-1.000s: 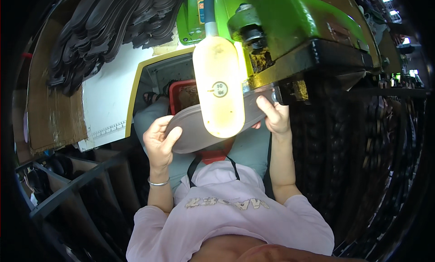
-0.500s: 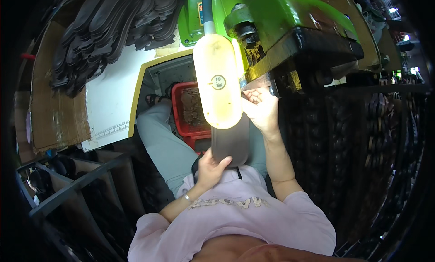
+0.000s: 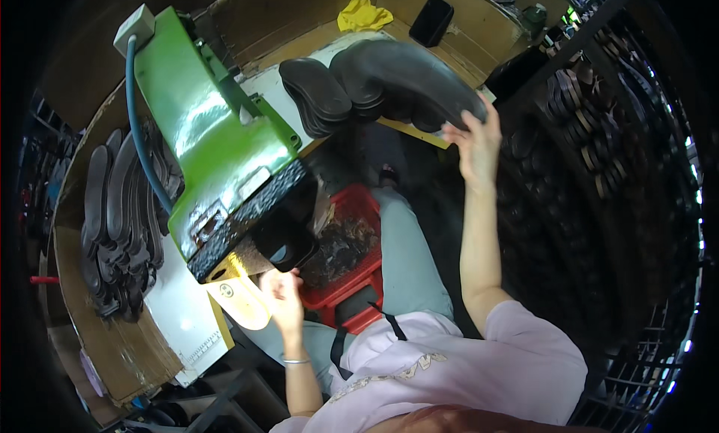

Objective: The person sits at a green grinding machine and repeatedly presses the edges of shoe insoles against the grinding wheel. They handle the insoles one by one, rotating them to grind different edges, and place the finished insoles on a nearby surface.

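My right hand [image 3: 477, 148] reaches out to the far right, its fingers at the near end of a long dark shoe sole [image 3: 412, 70]. This sole lies on top of a stack and seems gripped at its end. A shorter pile of dark soles [image 3: 316, 92] sits just left of it. Low at the left, my left hand [image 3: 283, 294] is under the head of a green press-like machine [image 3: 202, 133], next to the lit yellowish lamp [image 3: 241, 302]. Its fingers look curled; their tips, and anything between them, are partly hidden by the machine.
A red bin [image 3: 352, 272] with dark scraps stands between my legs. More soles [image 3: 123, 208] are heaped at the left inside cardboard [image 3: 135, 350]. A yellow cloth [image 3: 363, 15] and a black tray-like piece [image 3: 432, 21] lie at the back. Racks of soles [image 3: 588, 126] line the right.
The view has swung right. My right hand has left the machine and moved to the right-hand sole stack. My left hand has gone from the sole at my lap to under the machine.
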The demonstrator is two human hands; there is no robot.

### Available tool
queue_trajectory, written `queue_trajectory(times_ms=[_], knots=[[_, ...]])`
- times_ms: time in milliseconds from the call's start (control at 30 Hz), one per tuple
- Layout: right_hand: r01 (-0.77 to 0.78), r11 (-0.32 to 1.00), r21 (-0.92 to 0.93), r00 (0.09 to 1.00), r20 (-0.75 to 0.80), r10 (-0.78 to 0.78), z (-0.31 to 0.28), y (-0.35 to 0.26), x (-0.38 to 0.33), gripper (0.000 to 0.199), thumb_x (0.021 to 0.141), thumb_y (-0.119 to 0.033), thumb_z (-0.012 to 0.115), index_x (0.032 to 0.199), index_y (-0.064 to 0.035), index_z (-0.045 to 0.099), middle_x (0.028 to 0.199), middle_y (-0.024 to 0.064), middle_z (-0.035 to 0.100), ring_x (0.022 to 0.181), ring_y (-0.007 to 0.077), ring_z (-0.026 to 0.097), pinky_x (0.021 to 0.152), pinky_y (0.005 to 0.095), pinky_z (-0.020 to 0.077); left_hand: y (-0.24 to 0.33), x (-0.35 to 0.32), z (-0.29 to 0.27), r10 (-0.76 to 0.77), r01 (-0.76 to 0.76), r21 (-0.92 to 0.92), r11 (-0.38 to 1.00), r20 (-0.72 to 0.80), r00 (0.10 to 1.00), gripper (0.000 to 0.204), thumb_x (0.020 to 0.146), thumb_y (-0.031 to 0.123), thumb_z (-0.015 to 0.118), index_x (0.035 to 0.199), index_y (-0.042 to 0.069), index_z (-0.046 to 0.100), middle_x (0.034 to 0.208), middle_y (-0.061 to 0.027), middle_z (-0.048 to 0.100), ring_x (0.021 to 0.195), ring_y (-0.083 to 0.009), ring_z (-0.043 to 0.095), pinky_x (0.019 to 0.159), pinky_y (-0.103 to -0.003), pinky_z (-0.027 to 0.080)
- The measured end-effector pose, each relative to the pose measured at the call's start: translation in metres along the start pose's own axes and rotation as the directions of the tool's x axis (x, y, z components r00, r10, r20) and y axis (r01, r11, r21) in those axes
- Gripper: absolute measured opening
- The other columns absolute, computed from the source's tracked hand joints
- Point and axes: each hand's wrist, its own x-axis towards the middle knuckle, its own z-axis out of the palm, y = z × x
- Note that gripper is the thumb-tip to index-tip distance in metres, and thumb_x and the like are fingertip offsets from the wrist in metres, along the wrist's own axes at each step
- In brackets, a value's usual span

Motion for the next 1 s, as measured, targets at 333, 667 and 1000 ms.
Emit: queue_trajectory(times_ms=[333, 667, 1000], knots=[[-0.381, 0.869, -0.317, 0.923, -0.075, 0.377, 0.071, 0.110, 0.024, 0.077, 0.085, -0.027, 0.068, 0.145, -0.0182, 0.020, 0.069, 0.0110, 0.055, 0.042, 0.0169, 0.053, 0.034, 0.0288, 0.0466, 0.076, 0.197, -0.096, 0.788, -0.312, 0.772, 0.554, -0.365, 0.496, 0.034, 0.079, 0.008, 0.069, 0.112, 0.005, 0.061, 0.116, -0.0131, 0.061, 0.115, -0.0340, 0.052, 0.100, -0.042, 0.038], [-0.275, 0.908, -0.317, 0.954, 0.030, 0.299, 0.012, 0.103, -0.044, 0.064, 0.093, -0.012, 0.056, 0.146, -0.0122, 0.020, 0.069, 0.0076, 0.055, 0.045, 0.0111, 0.052, 0.035, 0.0241, 0.0454, 0.116, 0.247, -0.188, 0.410, 0.283, 0.890, 0.357, -0.422, 0.809, 0.055, 0.074, 0.048, 0.072, 0.117, 0.014, 0.064, 0.137, -0.0159, 0.044, 0.130, -0.0393, 0.032, 0.100, -0.062, 0.030], [-0.387, 0.814, -0.433, 0.752, 0.362, 0.551, 0.035, 0.117, -0.147, 0.033, 0.093, -0.012, 0.057, 0.123, -0.0012, 0.047, 0.072, 0.0077, 0.060, 0.049, 0.0112, 0.057, 0.040, 0.0227, 0.0482, 0.152, 0.104, -0.207, 0.856, -0.238, 0.891, 0.386, -0.250, 0.453, 0.028, 0.055, 0.006, 0.085, 0.075, 0.003, 0.065, 0.089, -0.0095, 0.068, 0.098, -0.0301, 0.061, 0.088, -0.041, 0.047]])
